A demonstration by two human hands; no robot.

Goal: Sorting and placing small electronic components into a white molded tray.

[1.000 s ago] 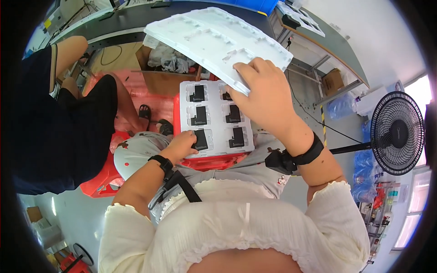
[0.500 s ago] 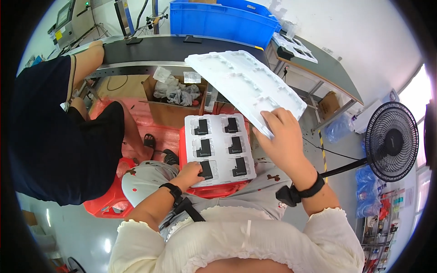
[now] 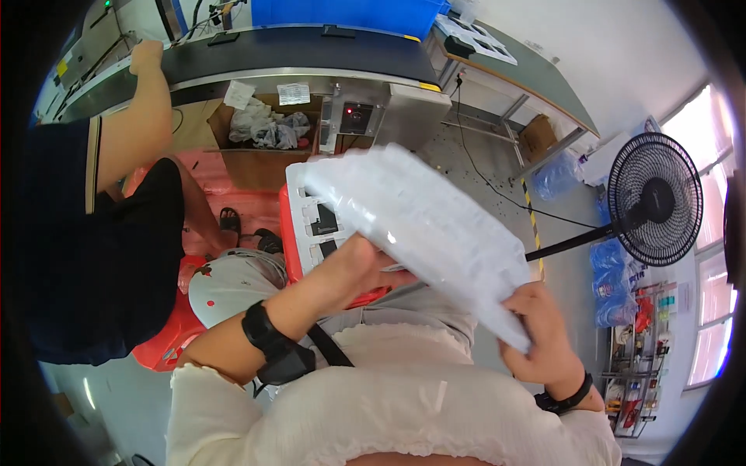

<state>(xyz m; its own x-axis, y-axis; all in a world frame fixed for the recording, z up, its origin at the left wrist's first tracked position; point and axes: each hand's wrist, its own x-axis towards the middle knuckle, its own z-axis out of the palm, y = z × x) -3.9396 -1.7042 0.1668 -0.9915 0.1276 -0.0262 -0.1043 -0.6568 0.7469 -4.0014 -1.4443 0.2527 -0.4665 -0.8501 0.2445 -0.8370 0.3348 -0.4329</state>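
Observation:
A thin white plastic tray (image 3: pixel 420 225) with moulded recesses is tilted in the air before me, slightly smeared by motion. My right hand (image 3: pixel 536 330) pinches its lower right corner between thumb and fingers. My left hand (image 3: pixel 364 268) is at the tray's lower left edge, its fingers mostly hidden by the tray, so its grip is unclear. Below lies another white tray (image 3: pixel 299 225), on a red stool (image 3: pixel 290 252) between my knees. Flat black pieces, such as one black piece (image 3: pixel 322 220), sit in its pockets. The raised tray covers most of it.
A black conveyor belt (image 3: pixel 287 58) runs across the far side, with a blue bin (image 3: pixel 342 12) behind it. A cardboard box (image 3: pixel 264 167) of crumpled plastic stands below. A co-worker (image 3: pixel 101 241) sits at left, and a black fan (image 3: pixel 655 199) stands at right.
The raised tray has come nearer and lower, now covering most of the filled tray. My right hand has moved down and right. My left hand has left a black piece and moved right.

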